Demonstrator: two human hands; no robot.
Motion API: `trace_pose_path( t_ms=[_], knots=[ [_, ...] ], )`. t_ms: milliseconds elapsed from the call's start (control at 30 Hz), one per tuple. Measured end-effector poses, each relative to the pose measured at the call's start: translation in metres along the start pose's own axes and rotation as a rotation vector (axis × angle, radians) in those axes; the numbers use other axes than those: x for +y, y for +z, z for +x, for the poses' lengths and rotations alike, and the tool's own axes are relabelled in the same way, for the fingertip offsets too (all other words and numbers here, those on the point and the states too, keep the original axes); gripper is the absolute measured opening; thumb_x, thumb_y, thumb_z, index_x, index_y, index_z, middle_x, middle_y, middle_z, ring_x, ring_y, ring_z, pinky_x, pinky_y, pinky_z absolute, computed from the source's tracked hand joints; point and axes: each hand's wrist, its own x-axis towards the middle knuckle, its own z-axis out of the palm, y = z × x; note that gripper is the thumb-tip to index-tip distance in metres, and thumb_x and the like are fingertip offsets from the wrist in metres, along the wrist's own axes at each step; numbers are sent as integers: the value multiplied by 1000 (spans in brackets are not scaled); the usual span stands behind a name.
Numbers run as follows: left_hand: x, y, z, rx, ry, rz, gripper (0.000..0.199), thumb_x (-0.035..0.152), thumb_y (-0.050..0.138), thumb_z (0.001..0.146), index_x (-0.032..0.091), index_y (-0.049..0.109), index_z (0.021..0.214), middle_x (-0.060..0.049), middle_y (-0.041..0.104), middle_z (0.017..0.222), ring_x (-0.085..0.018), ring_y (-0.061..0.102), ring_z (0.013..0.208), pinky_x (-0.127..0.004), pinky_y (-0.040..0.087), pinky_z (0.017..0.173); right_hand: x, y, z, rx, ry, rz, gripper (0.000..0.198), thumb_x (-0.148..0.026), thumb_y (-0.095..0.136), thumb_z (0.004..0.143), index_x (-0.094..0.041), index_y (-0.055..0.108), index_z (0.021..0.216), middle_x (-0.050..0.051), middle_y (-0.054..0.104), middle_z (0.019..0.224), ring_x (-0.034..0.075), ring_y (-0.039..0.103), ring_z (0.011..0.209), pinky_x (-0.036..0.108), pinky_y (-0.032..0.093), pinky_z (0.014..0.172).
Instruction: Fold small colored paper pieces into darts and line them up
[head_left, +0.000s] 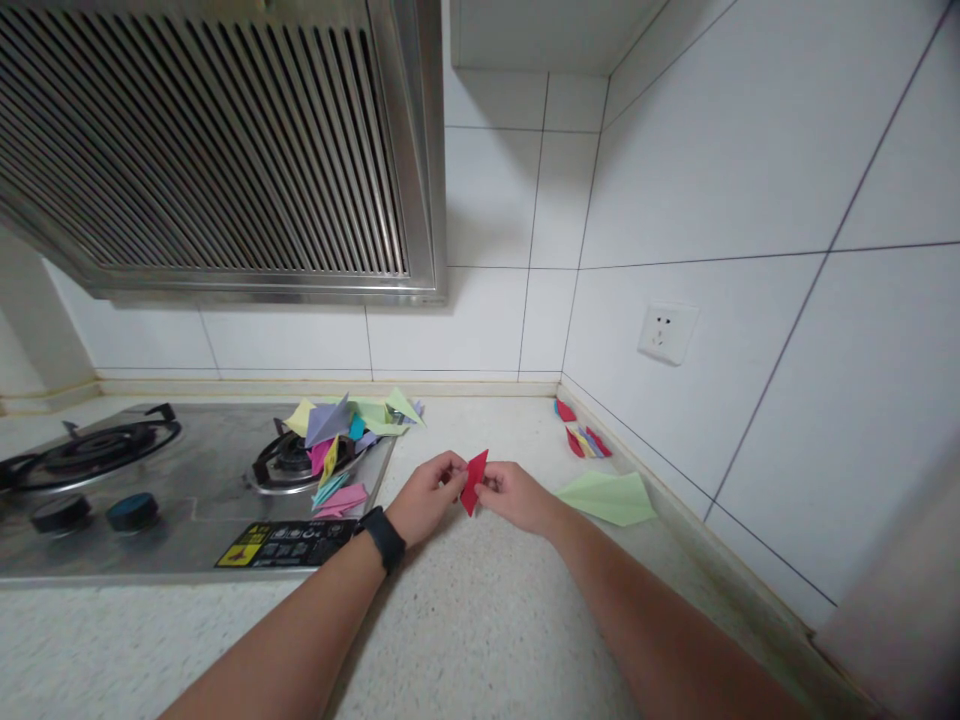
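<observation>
A small piece of folded red paper [474, 482], shaped like a narrow diamond, is held just above the speckled countertop [480, 620]. My left hand [431, 492] pinches its left edge between thumb and fingers; a black watch is on that wrist. On the other side, my right hand [514, 494] grips the right edge with closed fingertips. Close to my right forearm lies a pale green folded paper [611, 498]. Small red, yellow and blue folded pieces [589, 443] rest farther back by the wall.
Left of my hands is a gas stove [187, 530] with two burners and knobs. Several colourful folded papers [328, 422] are heaped over its right burner. A range hood [225, 150] hangs above. The tiled right wall carries a power socket [667, 333].
</observation>
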Motion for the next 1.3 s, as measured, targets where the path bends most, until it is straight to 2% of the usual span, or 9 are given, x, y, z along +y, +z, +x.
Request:
trace_pose_path(
  t_ms=[300,500,633,867,1067,1200,1300],
  knots=[
    [3,-1,0,-85,-60,-39,16,31,53,85,16,57,84,2,53,70,-10,48,61,-21,40,58,-2,-5,-2,74,-14,-28,13,-19,52,79,-14,64,78,-4,50,59,8,38,52,20,28,49],
    [-3,-3,2,-33,-23,30,11,26,53,83,16,58,83,2,55,69,-11,49,62,-21,38,59,4,-6,0,69,6,-53,12,-20,53,79,-14,64,81,-3,54,64,9,42,56,20,31,53],
    [-1,-4,2,-36,-34,38,11,26,51,84,16,57,84,3,53,67,-10,47,60,-20,35,56,1,-7,-1,20,21,-60,15,-21,51,80,-14,61,71,-3,51,59,9,42,54,20,30,52],
    [1,-4,2,-111,-25,40,8,22,52,80,16,55,76,3,52,67,-11,47,62,-21,37,59,1,-7,-4,32,15,-183,18,-23,52,80,-15,61,66,-5,46,56,8,37,53,20,26,49],
    [2,-3,1,-102,-26,47,8,22,52,79,16,55,75,2,52,66,-11,46,62,-22,37,60,-4,-10,-6,31,-17,-308,16,-23,54,79,-16,67,73,-3,52,59,9,39,54,21,25,50],
    [5,-2,0,-104,-62,-7,11,26,53,80,16,54,75,3,52,66,-10,45,59,-20,35,56,-8,-11,-7,-2,-24,-264,17,-21,51,81,-17,67,81,-3,54,63,10,41,55,21,26,51],
    [5,-2,-1,-103,-95,-45,15,31,52,83,16,54,79,3,52,65,-9,44,55,-19,32,51,-7,-10,-6,-13,-31,-189,18,-20,48,83,-15,65,78,-3,52,64,10,40,57,21,27,53]
  ],
)
